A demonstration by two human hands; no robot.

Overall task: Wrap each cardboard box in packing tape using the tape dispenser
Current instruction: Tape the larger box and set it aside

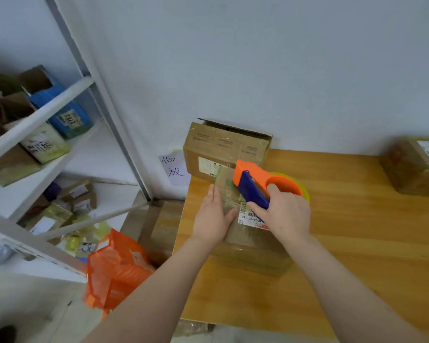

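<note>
A tape-covered cardboard box (252, 253) with a white barcode label lies on the wooden table (344, 243) in front of me. My left hand (212, 216) presses flat on its top left side, fingers straight. My right hand (286, 214) grips the orange and blue tape dispenser (253, 181), thumb through its ring, with a yellowish tape roll behind. The dispenser's front sits on the box's far end. A second cardboard box (223, 147) with a raised flap stands behind, against the wall. A third taped box (416, 164) sits at the table's far right.
A white metal shelf rack (60, 102) with several parcels stands at the left. An orange mesh bag (117, 268) and a large carton (159, 226) are on the floor beside the table's left edge. A handwritten paper note (174, 169) hangs on the wall.
</note>
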